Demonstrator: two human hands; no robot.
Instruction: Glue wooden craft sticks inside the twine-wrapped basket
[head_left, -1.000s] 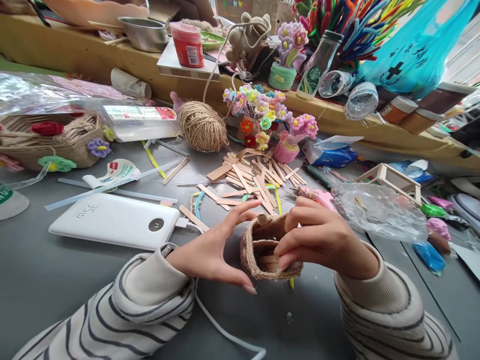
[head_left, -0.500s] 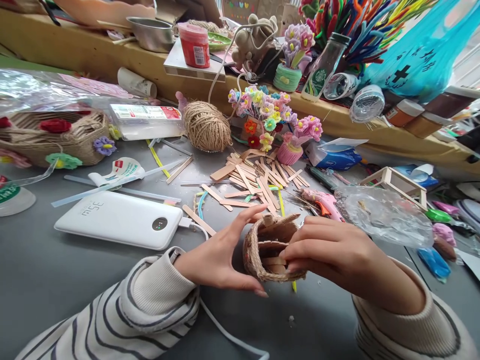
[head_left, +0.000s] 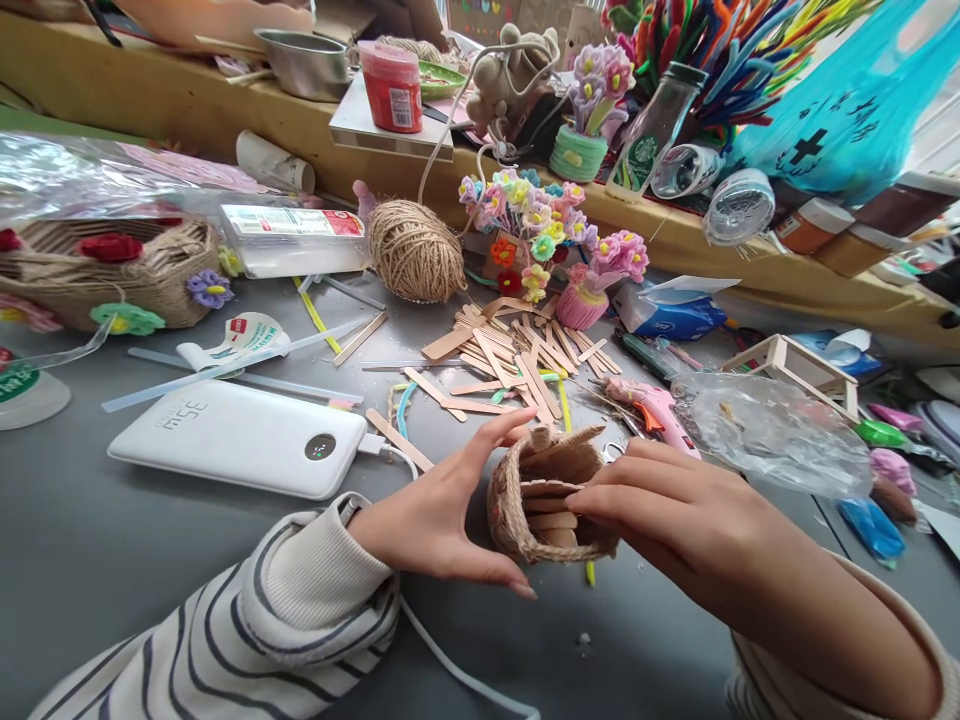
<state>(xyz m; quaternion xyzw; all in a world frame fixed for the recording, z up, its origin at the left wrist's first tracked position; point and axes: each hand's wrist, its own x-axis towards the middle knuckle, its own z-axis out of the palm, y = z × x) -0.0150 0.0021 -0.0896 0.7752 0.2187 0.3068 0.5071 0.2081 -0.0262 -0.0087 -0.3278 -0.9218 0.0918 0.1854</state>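
Observation:
A small twine-wrapped basket, lined with wooden craft sticks, lies on its side on the grey table in front of me. My left hand cups its left side, thumb under and fingers spread along the top rim. My right hand reaches in from the right with its fingertips pressed together on the sticks inside the basket's opening. A loose pile of wooden craft sticks lies just behind the basket.
A white power bank with a cable lies at the left. A twine ball, pipe-cleaner flowers, a pink glue gun, a clear plastic bag and a larger twine basket crowd the table. A cluttered wooden shelf runs along the back.
My right hand has flattened and slid lower, its fingers now reaching deeper into the basket. My left hand has stayed against the basket's side.

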